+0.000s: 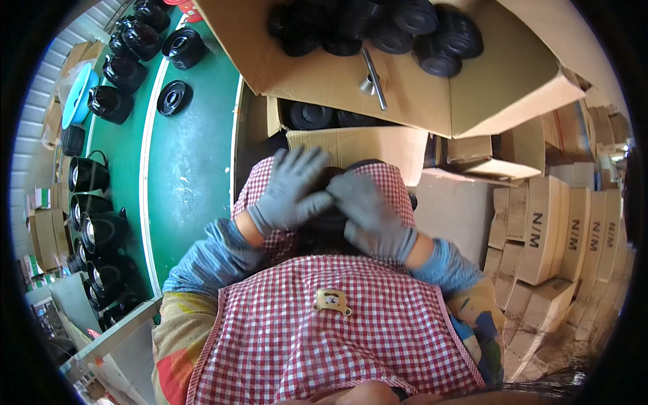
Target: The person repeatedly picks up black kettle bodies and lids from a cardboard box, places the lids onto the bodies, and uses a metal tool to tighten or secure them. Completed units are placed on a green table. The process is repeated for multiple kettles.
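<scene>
Both my hands wear grey gloves and hover over my lap. My left hand (289, 192) is open, its fingers stretched out above a black object (324, 239) between my knees. That object is mostly hidden under the hands, so its kind does not show. My right hand (375, 214) is smeared by motion; its fingers look curled in beside the left thumb, over the same dark object. Whatever they grip, if anything, is hidden. A red checked apron (324, 337) covers my lap.
A large open carton (351, 101) ahead holds several black round parts (439, 44) and a metal rod tool (375, 79). Another box (358, 148) sits below it. On the green table (196, 182) at left stand black pots (108, 233) and a black lid (174, 98). Cartons (540, 229) are stacked right.
</scene>
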{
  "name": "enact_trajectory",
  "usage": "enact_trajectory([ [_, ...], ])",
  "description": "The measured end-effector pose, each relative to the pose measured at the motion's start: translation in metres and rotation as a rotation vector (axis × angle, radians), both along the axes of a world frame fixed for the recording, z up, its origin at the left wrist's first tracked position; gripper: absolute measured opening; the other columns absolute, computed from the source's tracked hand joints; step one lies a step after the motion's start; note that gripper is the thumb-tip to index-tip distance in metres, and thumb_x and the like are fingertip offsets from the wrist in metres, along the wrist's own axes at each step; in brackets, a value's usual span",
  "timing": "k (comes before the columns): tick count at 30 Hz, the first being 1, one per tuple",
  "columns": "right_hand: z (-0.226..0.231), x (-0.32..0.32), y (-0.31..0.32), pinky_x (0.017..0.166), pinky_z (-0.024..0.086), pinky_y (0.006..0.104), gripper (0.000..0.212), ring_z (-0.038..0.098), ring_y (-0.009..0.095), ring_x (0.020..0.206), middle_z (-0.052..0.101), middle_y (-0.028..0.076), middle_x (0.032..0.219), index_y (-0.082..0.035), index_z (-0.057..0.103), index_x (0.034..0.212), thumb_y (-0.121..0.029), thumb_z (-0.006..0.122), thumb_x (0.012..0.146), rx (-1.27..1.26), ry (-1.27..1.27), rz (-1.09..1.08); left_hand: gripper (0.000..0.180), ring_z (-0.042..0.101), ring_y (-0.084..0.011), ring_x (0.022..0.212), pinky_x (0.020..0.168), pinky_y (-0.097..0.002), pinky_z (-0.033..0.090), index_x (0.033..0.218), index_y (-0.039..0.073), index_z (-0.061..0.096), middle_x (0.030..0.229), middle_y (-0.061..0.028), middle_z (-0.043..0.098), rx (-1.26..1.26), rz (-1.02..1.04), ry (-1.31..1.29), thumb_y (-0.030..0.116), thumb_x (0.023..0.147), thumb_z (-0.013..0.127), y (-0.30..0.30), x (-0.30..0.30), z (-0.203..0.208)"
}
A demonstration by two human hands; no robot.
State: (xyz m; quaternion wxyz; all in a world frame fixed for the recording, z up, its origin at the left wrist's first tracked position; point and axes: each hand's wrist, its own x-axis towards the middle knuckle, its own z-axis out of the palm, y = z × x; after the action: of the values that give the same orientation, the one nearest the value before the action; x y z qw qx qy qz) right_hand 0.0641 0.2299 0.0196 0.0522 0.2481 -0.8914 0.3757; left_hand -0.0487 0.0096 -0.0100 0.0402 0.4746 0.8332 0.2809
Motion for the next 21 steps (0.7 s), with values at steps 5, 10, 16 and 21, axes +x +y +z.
enact_trajectory([
  [5, -0.005, -0.018, 0.029, 0.125, 0.009, 0.0541, 0.098, 0.019, 0.037, 0.155, 0.027, 0.023, 0.164, -0.007, 0.028, 0.160, -0.071, 0.051, 0.089, 0.122, -0.090, 0.029, 0.046, 0.063, -0.0385, 0.117, 0.103, -0.0422, 0.048, 0.134, 0.002, 0.059, 0.125, -0.0243, 0.065, -0.099, -0.024, -0.392, 0.026, 0.095, 0.061, 0.009, -0.016, 0.021],
  [10, 0.014, -0.033, -0.033, 0.124, 0.004, 0.0605, 0.099, 0.015, 0.036, 0.156, 0.023, 0.015, 0.167, -0.022, 0.028, 0.162, -0.079, 0.051, 0.084, 0.194, 0.028, 0.340, 0.042, 0.070, -0.0348, 0.104, 0.091, -0.0398, 0.055, 0.131, 0.008, 0.063, 0.114, -0.0154, 0.072, -0.309, -0.070, -0.268, 0.023, 0.092, 0.067, 0.054, -0.071, -0.031],
  [16, 0.011, -0.050, 0.054, 0.127, 0.004, 0.0530, 0.119, 0.014, 0.034, 0.156, 0.025, 0.019, 0.166, -0.017, 0.037, 0.158, -0.077, 0.073, 0.063, 0.519, -0.046, 0.180, 0.032, 0.065, -0.0367, 0.116, 0.102, -0.0444, 0.048, 0.130, 0.004, 0.061, 0.123, -0.0166, 0.069, 0.202, -0.419, -0.572, 0.017, 0.101, 0.059, 0.042, -0.051, -0.005],
  [21, 0.026, -0.042, -0.052, 0.124, 0.004, 0.0616, 0.076, 0.022, 0.035, 0.153, 0.031, 0.011, 0.165, -0.018, 0.052, 0.149, -0.069, 0.050, 0.092, 0.252, 0.143, 0.376, 0.020, 0.072, -0.0278, 0.094, 0.084, -0.0371, 0.056, 0.111, 0.009, 0.064, 0.108, -0.0090, 0.073, -0.372, -0.205, -0.254, 0.023, 0.098, 0.062, 0.098, -0.062, 0.001],
])
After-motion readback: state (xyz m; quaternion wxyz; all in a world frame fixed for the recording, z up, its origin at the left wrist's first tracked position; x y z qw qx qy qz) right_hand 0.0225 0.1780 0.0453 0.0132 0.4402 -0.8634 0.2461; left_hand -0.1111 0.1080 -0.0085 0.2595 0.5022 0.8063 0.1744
